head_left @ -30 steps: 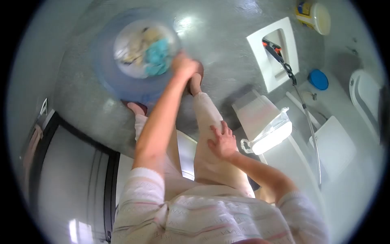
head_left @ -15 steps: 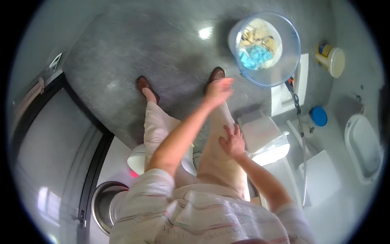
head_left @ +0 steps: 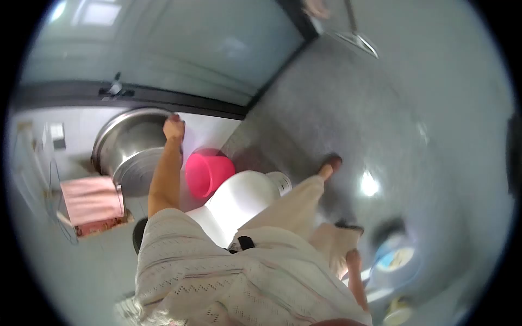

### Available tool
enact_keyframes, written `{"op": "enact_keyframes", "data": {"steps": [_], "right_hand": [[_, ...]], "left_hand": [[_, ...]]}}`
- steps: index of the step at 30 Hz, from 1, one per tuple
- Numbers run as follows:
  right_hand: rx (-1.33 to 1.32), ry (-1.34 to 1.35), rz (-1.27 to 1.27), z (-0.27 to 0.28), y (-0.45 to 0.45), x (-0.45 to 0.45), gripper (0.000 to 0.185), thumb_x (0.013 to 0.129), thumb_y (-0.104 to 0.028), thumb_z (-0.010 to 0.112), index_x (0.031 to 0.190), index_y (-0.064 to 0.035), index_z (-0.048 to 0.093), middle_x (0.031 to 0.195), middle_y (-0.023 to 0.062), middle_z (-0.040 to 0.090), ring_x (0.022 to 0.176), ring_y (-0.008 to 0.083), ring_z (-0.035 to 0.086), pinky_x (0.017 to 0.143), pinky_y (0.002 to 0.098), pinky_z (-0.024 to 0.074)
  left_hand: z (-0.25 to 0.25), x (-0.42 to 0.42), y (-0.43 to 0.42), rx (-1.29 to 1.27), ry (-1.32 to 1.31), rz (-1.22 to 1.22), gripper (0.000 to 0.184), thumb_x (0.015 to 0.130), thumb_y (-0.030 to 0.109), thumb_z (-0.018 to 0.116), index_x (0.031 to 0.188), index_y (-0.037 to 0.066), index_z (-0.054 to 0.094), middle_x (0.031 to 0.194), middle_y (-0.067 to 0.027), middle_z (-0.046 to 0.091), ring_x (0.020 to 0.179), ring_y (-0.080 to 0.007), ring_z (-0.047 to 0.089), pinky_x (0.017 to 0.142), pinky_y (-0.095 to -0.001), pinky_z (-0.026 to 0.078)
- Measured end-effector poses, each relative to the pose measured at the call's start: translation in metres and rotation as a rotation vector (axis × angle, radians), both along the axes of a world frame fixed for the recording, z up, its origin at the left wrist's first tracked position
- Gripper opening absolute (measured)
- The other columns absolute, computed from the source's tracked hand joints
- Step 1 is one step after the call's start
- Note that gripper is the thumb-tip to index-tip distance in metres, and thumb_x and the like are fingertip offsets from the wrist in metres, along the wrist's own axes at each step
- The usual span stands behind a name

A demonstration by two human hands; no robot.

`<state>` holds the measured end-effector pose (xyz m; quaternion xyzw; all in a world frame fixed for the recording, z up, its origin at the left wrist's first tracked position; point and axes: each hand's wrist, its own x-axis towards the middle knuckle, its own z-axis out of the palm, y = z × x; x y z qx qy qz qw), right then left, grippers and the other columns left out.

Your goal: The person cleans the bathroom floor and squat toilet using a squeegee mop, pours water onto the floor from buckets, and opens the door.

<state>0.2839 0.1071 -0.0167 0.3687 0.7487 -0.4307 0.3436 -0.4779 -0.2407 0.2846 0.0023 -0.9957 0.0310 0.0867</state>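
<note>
My left hand (head_left: 174, 128) is closed around the rim of a large stainless steel basin (head_left: 122, 146), which stands tilted on its side against the wall, its inside facing me. A pink bucket (head_left: 204, 173) is just to the right of that hand. My right hand (head_left: 353, 261) is low on the right beside my trouser leg; its fingers are small and blurred, so their state is unclear. Beyond it stands a clear tub (head_left: 405, 274) with something blue and pale in it.
A white toilet (head_left: 242, 198) stands close in front of me. On the left a pink towel (head_left: 92, 198) hangs over a box. A dark-framed glass door (head_left: 179, 60) is behind the basin. A yellowish bucket (head_left: 398, 312) is at the lower right.
My view has turned left. My left hand has moved from above my right leg to the basin's rim and taken hold of it. My right hand has left its spread position on my thigh.
</note>
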Motion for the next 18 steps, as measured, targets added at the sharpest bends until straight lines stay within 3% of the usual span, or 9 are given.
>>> {"op": "enact_keyframes", "data": {"steps": [1, 2, 3, 4, 5, 8, 11, 14, 18], "right_hand": [[-0.062, -0.079, -0.109, 0.054, 0.028, -0.035, 0.038, 0.079, -0.028, 0.045, 0.104, -0.0014, 0.055, 0.107, 0.0228, 0.054, 0.095, 0.0379, 0.053, 0.081, 0.0451, 0.0420], [-0.096, 0.013, 0.214, 0.052, 0.046, -0.035, 0.035, 0.077, -0.025, 0.048, 0.101, -0.0014, 0.056, 0.105, 0.0221, 0.055, 0.091, 0.0370, 0.055, 0.079, 0.0433, 0.0438], [-0.107, 0.150, 0.506, 0.043, 0.063, -0.030, 0.031, 0.076, -0.022, 0.051, 0.098, -0.0013, 0.057, 0.103, 0.0214, 0.056, 0.087, 0.0361, 0.057, 0.077, 0.0415, 0.0455], [-0.147, 0.033, 0.352, 0.060, 0.076, -0.040, 0.031, 0.076, -0.022, 0.051, 0.099, -0.0016, 0.057, 0.103, 0.0211, 0.056, 0.087, 0.0358, 0.057, 0.076, 0.0416, 0.0454], [-0.189, -0.094, 0.106, 0.076, 0.090, -0.061, 0.031, 0.076, -0.022, 0.051, 0.099, -0.0019, 0.057, 0.102, 0.0208, 0.056, 0.086, 0.0355, 0.057, 0.076, 0.0417, 0.0453], [-0.262, -0.269, -0.461, 0.108, 0.114, -0.109, 0.030, 0.077, -0.022, 0.051, 0.099, -0.0028, 0.057, 0.101, 0.0200, 0.057, 0.086, 0.0346, 0.058, 0.074, 0.0420, 0.0451], [-0.264, -0.296, -0.559, 0.133, 0.135, -0.145, 0.030, 0.078, -0.023, 0.051, 0.100, -0.0037, 0.056, 0.100, 0.0192, 0.057, 0.085, 0.0337, 0.058, 0.071, 0.0423, 0.0449], [-0.253, -0.312, -0.585, 0.148, 0.147, -0.168, 0.030, 0.078, -0.023, 0.051, 0.101, -0.0045, 0.056, 0.098, 0.0184, 0.058, 0.085, 0.0327, 0.058, 0.069, 0.0426, 0.0447], [-0.236, -0.332, -0.600, 0.164, 0.158, -0.177, 0.029, 0.079, -0.024, 0.051, 0.101, -0.0057, 0.056, 0.096, 0.0173, 0.058, 0.084, 0.0315, 0.059, 0.066, 0.0430, 0.0444]], "left_hand": [[0.031, -0.018, -0.020, -0.155, 0.154, -0.061, 0.037, 0.069, 0.019, 0.054, 0.103, 0.006, 0.057, 0.095, -0.0193, 0.060, 0.090, -0.0346, 0.056, 0.082, -0.0383, 0.044], [0.078, -0.014, 0.007, -0.163, 0.148, 0.137, 0.047, 0.069, 0.018, 0.056, 0.114, 0.006, 0.050, 0.108, -0.0194, 0.053, 0.097, -0.0356, 0.052, 0.086, -0.0396, 0.041], [0.108, -0.024, 0.006, -0.173, 0.240, 0.096, 0.055, 0.068, 0.016, 0.058, 0.120, 0.007, 0.043, 0.115, -0.0197, 0.047, 0.103, -0.0364, 0.047, 0.088, -0.0402, 0.039], [0.131, -0.032, 0.013, -0.074, 0.446, 0.042, 0.059, 0.066, 0.014, 0.061, 0.121, 0.007, 0.041, 0.119, -0.0200, 0.043, 0.107, -0.0363, 0.043, 0.090, -0.0404, 0.037], [0.152, -0.054, 0.010, -0.196, 0.585, 0.010, 0.062, 0.064, 0.013, 0.061, 0.122, 0.008, 0.039, 0.122, -0.0198, 0.040, 0.108, -0.0364, 0.041, 0.091, -0.0406, 0.035], [0.206, -0.075, 0.041, -0.162, 0.660, -0.027, 0.066, 0.061, 0.012, 0.061, 0.122, 0.008, 0.036, 0.126, -0.0168, 0.038, 0.116, -0.0347, 0.035, 0.095, -0.0422, 0.032], [0.223, -0.115, 0.036, -0.291, 0.507, 0.047, 0.066, 0.065, 0.021, 0.059, 0.125, 0.009, 0.035, 0.127, -0.0126, 0.039, 0.119, -0.0307, 0.034, 0.095, -0.0431, 0.032], [0.227, -0.140, 0.028, -0.431, 0.246, 0.083, 0.054, 0.070, 0.022, 0.055, 0.120, 0.009, 0.040, 0.120, -0.0110, 0.046, 0.115, -0.0295, 0.039, 0.092, -0.0429, 0.034], [0.213, -0.166, 0.007, -0.442, 0.105, 0.032, 0.034, 0.076, 0.016, 0.050, 0.109, 0.009, 0.046, 0.109, -0.0105, 0.052, 0.106, -0.0284, 0.047, 0.088, -0.0441, 0.037]]}}
